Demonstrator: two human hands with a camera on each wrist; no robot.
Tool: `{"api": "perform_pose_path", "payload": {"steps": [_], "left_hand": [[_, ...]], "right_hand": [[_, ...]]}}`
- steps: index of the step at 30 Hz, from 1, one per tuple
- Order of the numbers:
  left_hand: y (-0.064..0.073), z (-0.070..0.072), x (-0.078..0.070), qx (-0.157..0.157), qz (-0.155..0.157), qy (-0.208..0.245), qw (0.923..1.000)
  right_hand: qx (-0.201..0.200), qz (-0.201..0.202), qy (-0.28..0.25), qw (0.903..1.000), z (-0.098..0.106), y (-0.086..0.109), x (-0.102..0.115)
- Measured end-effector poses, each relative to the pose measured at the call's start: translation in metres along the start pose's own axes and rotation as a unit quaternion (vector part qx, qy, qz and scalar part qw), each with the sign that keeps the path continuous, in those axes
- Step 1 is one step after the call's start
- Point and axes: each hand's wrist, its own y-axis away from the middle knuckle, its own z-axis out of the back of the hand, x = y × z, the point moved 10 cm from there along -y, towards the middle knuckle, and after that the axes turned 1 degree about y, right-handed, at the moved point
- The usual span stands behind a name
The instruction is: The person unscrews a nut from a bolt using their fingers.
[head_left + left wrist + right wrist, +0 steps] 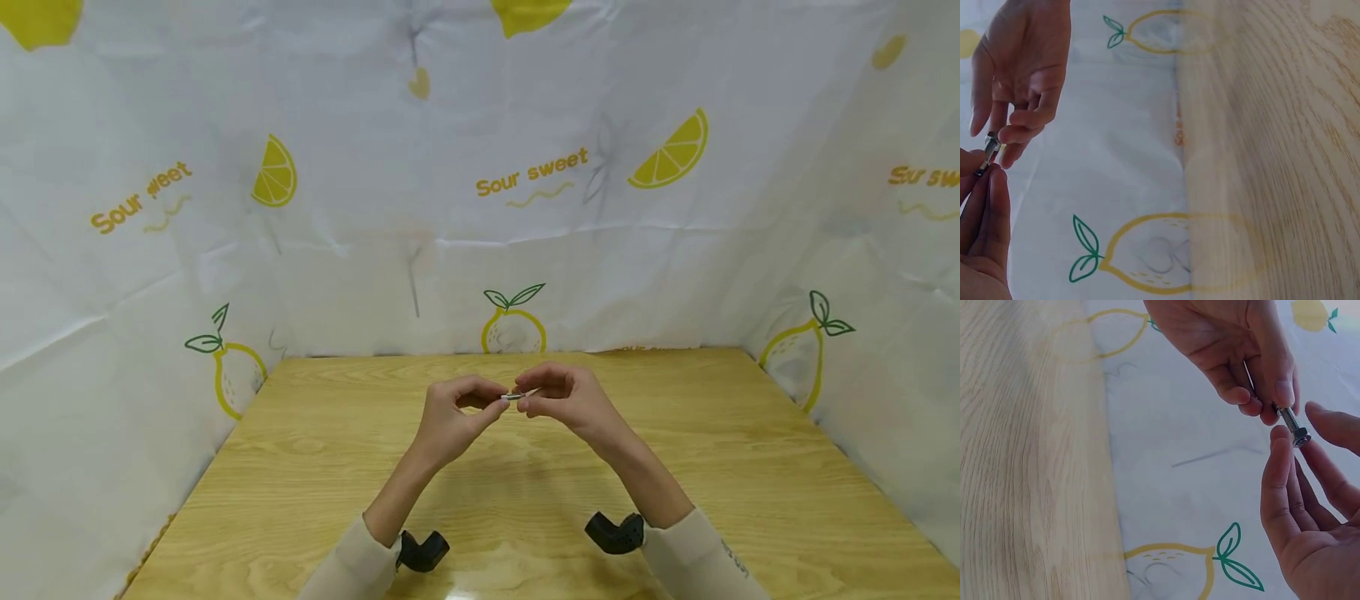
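- Nearest, at the bottom of the head view, two pale sleeves (348,567) reach in, the right one bearing dark marks near the lower edge.
- On the inner side of each wrist sits a bent black fitting (615,533).
- Past these, the left hand (461,417) pinches a small metal bolt (1292,424) — thumb on one side of the threaded shaft, fingers on the other.
- The right hand (573,407) faces it, fingers loosely bent and parted about the bolt's wider, faceted end; whether a fingertip touches the metal I cannot tell.
- The bolt lies between the two hands, raised over the table, its faceted end towards the right hand; the right wrist view shows the thread plainly, though not whether that end is a head or a nut.
- Beneath the hands spreads the wooden table (337,467), yellowish and grained, running back to a straight far edge.
- Beyond it hangs a white cloth (360,283), creased, which also closes in both sides.
- Low on the cloth are outlined lemons (513,332) with green leaves — one behind the hands, one towards each side.
- Higher up come orange "Sour sweet" lettering (532,172), yellow citrus wedges (670,154) and small hearts (419,83).
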Motion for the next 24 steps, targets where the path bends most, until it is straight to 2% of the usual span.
{"api": "perform_pose_path", "payload": {"steps": [7,24], "left_hand": [[0.0008,0.0007,-0.0005,-0.003,0.006,-0.007,1.0],[0.0006,-0.0006,-0.0006,-0.001,0.009,0.001,1.0]], "right_hand": [[0.023,-0.021,-0.009,0.9995,-0.0026,-0.0015,-0.0058],[0.021,0.015,0.002,0.9997,-0.0032,0.0003,0.0008]]}}
